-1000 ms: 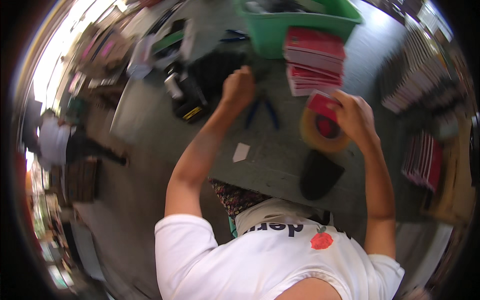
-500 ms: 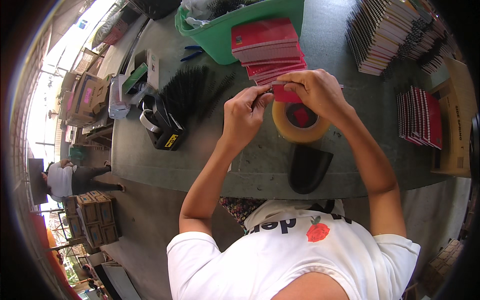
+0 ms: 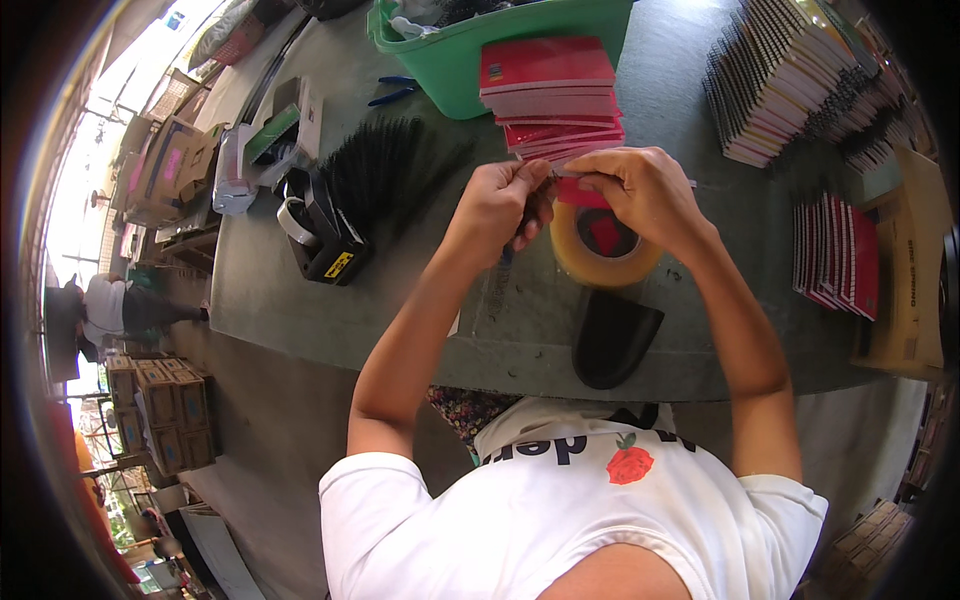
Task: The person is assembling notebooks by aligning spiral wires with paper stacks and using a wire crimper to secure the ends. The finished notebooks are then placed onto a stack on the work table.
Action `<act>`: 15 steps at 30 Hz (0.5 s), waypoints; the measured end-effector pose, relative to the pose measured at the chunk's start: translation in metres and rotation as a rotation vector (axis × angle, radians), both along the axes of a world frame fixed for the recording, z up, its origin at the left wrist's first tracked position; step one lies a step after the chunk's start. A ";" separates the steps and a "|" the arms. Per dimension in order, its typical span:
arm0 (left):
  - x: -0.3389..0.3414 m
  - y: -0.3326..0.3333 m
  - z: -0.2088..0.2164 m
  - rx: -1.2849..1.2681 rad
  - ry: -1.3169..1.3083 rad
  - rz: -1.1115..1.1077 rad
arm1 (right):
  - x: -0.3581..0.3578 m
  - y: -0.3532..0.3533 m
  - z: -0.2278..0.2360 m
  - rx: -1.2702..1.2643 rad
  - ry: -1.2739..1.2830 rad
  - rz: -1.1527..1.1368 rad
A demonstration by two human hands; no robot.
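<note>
Right hand [image 3: 645, 195] closed in a pinch, thumb against bent fingers, gripping a small red notebook [image 3: 582, 193] by its far edge; the book hangs between the two hands, just above the table, mostly hidden by fingers, a thin pale edge poking out to the right. Left hand [image 3: 503, 208] curled, thumb and forefinger drawn together at the book's left end, something dark and thin at the tips; cannot tell what it grips, or whether it grips anything. A blue-handled tool [image 3: 507, 256] shows partly below the left hand; held or lying, cannot tell. Under the book, a wide amber tape roll [image 3: 572, 257] lies flat, a red piece [image 3: 604, 236] within its ring. Nearer, a black rounded pad [image 3: 615, 342]. Just beyond the hands, an uneven stack of red notebooks [image 3: 548, 66] against a green tub [image 3: 430, 72]. Left of the hands, a black tape dispenser [image 3: 335, 255] beside a heap of black binding coils [image 3: 378, 165]; farther off, a second blue-handled tool [image 3: 392, 91]. On the right, red spiral-bound notebooks [image 3: 838, 252] beside an open cardboard box [image 3: 908, 280]; beyond, a taller stack of spiral-bound books [image 3: 765, 90]. All on a grey-green table [image 3: 500, 350]. Far left, past the table, a person [image 3: 110, 308] near stacked cartons [image 3: 168, 412].
</note>
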State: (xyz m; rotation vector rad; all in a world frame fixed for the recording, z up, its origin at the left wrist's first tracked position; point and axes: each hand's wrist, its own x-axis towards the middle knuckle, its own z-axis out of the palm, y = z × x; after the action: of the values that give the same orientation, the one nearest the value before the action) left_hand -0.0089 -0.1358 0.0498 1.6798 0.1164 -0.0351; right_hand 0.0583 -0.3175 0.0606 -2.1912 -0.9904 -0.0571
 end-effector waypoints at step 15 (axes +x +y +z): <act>-0.001 0.010 0.002 0.609 -0.441 -0.037 | 0.002 0.014 -0.008 0.167 -0.053 0.099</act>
State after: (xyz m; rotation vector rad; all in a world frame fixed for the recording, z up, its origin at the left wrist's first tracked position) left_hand -0.0098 -0.1259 0.0521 2.2526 -0.2631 0.3755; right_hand 0.0602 -0.3034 0.0521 -1.9950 -1.0828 -0.1470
